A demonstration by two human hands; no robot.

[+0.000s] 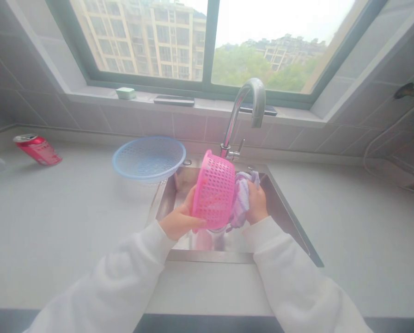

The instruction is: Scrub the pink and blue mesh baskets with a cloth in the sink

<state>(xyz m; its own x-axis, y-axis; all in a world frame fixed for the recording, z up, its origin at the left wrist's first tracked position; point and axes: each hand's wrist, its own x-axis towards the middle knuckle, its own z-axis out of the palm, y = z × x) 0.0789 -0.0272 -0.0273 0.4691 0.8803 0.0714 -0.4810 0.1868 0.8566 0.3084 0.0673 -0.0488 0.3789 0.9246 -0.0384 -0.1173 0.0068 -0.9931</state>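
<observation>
Over the steel sink [214,256] a pink plastic basket [216,189] with many small holes is tipped on its side, its rim towards the left. My left hand [181,216] is closed on that rim, with the thumb along the lower edge. In my right hand [257,203] is a bunched pale purple cloth [240,199], which is against the basket's base on the right. The fingers of my right hand are partly hidden by the cloth.
Behind the basket a chrome faucet [241,104] arches over the sink. A blue colander [149,158] stands on the counter at the sink's left, with a red can [38,149] farther left. On the window sill lie a green bar [125,93] and a dark flat object [174,100].
</observation>
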